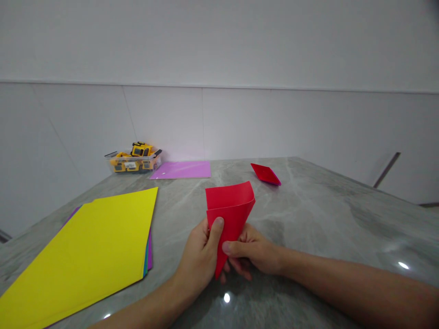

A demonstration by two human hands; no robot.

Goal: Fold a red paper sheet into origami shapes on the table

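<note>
A sheet of red paper [230, 214], folded into a tapering shape, is held up above the table between both hands. Its upper end gapes a little, and its narrow tip points down. My left hand [205, 249] is closed on its left edge, thumb on the near face. From the right, my right hand [252, 250] pinches the lower part, thumb in front and fingers partly hidden behind. Farther back on the table lies a folded red piece of paper [265, 174] with a purplish edge.
A stack of coloured sheets [89, 242], yellow on top, lies at the left. At the back stand a clear plastic box [156, 161] holding yellow toy vehicles [140, 151] and, beside it, a flat pinkish-purple sheet [183, 169]. The grey marbled table [329, 219] meets a white wall.
</note>
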